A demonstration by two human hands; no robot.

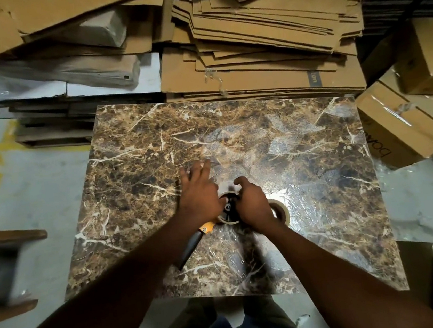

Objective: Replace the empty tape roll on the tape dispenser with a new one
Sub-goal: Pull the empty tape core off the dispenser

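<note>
A tape dispenser (206,228) with an orange body and black handle lies on the marbled table top (135,173). A roll (229,217) sits on its black hub, mostly hidden between my hands. My left hand (198,190) rests on the dispenser's left side with fingers spread forward. My right hand (251,203) is curled over the roll and hub. A second tape roll (280,212) lies flat on the table just right of my right hand, partly hidden by it.
Flattened cardboard stacks (263,37) and grey wrapped bundles (64,70) pile up behind the table. Taped boxes (399,124) stand at the right. A wooden bench edge (10,237) shows at the left. Plastic film covers parts of the table top.
</note>
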